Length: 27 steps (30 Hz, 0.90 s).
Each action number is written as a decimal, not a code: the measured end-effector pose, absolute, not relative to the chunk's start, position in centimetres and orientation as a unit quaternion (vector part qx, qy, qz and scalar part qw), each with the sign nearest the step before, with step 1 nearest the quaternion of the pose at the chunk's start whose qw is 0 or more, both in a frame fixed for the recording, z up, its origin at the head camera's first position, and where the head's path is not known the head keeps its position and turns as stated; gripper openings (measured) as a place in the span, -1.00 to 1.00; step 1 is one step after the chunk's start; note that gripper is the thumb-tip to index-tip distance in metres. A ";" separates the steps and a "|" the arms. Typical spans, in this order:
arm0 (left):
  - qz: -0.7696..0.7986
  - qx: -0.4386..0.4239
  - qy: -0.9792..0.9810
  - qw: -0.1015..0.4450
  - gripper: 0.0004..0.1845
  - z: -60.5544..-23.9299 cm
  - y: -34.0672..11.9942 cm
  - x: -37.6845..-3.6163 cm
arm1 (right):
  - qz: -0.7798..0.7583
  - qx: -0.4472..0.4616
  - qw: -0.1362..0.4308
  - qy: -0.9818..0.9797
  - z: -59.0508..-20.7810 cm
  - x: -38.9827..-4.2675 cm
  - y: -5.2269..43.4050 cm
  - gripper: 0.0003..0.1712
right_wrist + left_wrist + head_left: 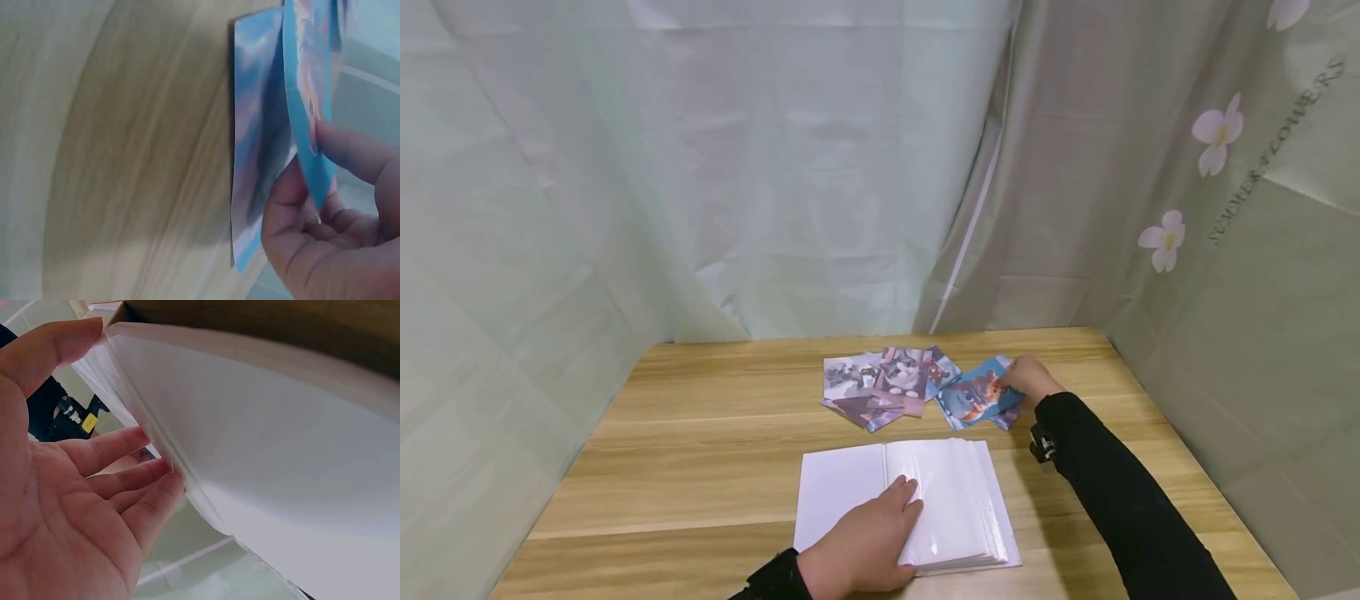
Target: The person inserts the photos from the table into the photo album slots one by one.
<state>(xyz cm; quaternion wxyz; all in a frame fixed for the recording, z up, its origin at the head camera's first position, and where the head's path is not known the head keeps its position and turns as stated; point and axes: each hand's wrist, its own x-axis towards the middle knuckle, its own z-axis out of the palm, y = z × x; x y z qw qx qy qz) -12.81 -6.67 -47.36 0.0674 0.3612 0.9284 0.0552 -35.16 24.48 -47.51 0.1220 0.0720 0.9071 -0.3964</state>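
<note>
An open photo album (936, 500) with clear sleeve pages lies near the front of the table. My left hand (868, 533) rests on it across the spine, and in the left wrist view its fingers (119, 450) touch the page edge without curling round it. Farther right, my right hand (1032, 379) pinches the corner of a blue picture card (976, 398) printed with cartoon animals. Seen from the right wrist, thumb and finger hold this card (307, 106) lifted at one edge above another card (250, 144) on the wood.
A loose pile of picture cards (901, 375), the top one showing a cat, lies behind the album, left of the blue card. The wooden table (700, 467) is bounded by pale curtains (805, 183) at the back and sides.
</note>
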 end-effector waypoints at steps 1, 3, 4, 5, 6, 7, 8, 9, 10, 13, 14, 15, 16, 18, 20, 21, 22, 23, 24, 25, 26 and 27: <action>0.057 0.362 0.928 0.066 -0.21 -47.4 -6.7 -12.8 | -0.406 0.073 0.123 0.903 -47.4 -35.2 24.7 -0.73; 0.060 0.363 0.928 0.064 -0.20 -47.3 -6.7 -12.8 | -0.424 0.071 0.121 0.895 -47.1 -35.1 25.1 -0.79; 0.061 0.364 0.927 0.063 -0.20 -47.3 -6.7 -12.8 | -0.420 0.065 0.116 0.897 -46.9 -35.1 25.4 -0.81; 0.062 0.364 0.927 0.063 -0.19 -47.3 -6.7 -12.8 | -0.422 0.061 0.112 0.898 -46.7 -35.0 25.6 -0.82; 0.061 0.364 0.927 0.063 -0.19 -47.2 -6.7 -12.9 | -0.424 0.058 0.107 0.897 -46.4 -35.0 25.8 -0.85; 0.061 0.364 0.927 0.062 -0.18 -47.2 -6.7 -12.9 | -0.432 0.055 0.104 0.894 -46.1 -34.8 26.0 -0.86; 0.060 0.363 0.928 0.062 -0.18 -47.1 -6.7 -13.0 | -0.439 0.052 0.100 0.891 -45.9 -34.7 26.2 -0.87; 0.059 0.362 0.928 0.061 -0.17 -47.1 -6.7 -13.1 | -0.445 0.049 0.097 0.889 -45.6 -34.6 26.4 -0.87; 0.057 0.362 0.929 0.059 -0.16 -47.1 -6.8 -13.1 | -0.450 0.047 0.095 0.887 -45.3 -34.4 26.6 -0.86; 0.055 0.363 0.929 0.052 -0.12 -47.2 -6.7 -13.3 | -0.465 0.042 0.097 0.879 -44.3 -33.9 27.0 -0.83; 0.055 0.364 0.928 0.052 -0.10 -47.3 -6.7 -13.4 | -0.470 0.041 0.098 0.876 -43.9 -33.7 27.2 -0.82; 0.055 0.366 0.928 0.052 -0.08 -47.3 -6.7 -13.4 | -0.475 0.040 0.098 0.874 -43.6 -33.6 27.4 -0.82; 0.057 0.367 0.927 0.055 -0.06 -47.3 -6.6 -13.5 | -0.478 0.039 0.097 0.872 -43.2 -33.5 27.6 -0.81; 0.065 0.366 0.926 0.069 -0.03 -47.2 -6.6 -13.7 | -0.487 0.035 0.092 0.868 -42.6 -33.4 27.8 -0.79; 0.073 0.363 0.925 0.083 0.01 -47.2 -6.4 -13.9 | -0.494 0.028 0.084 0.865 -41.9 -33.3 28.0 -0.76; 0.078 0.361 0.925 0.090 0.02 -47.2 -6.4 -14.1 | -0.496 0.026 0.078 0.865 -41.6 -33.2 28.0 -0.75; 0.081 0.358 0.925 0.094 0.03 -47.2 -6.3 -14.2 | -0.499 0.024 0.074 0.863 -41.3 -33.2 27.9 -0.74; 0.083 0.356 0.926 0.098 0.04 -47.2 -6.2 -14.3 | -0.501 0.024 0.071 0.862 -41.0 -33.1 27.7 -0.73; 0.084 0.353 0.927 0.101 0.05 -47.2 -6.1 -14.3 | -0.502 0.020 0.068 0.862 -40.8 -33.0 27.5 -0.72; 0.085 0.350 0.927 0.104 0.06 -47.2 -6.1 -14.4 | -0.506 0.017 0.067 0.860 -40.6 -32.9 27.2 -0.71; 0.087 0.347 0.928 0.107 0.06 -47.2 -6.0 -14.4 | -0.509 0.013 0.066 0.858 -40.4 -32.8 27.0 -0.70; 0.089 0.345 0.928 0.109 0.06 -47.3 -5.9 -14.4 | -0.514 0.010 0.068 0.855 -40.3 -32.8 26.6 -0.70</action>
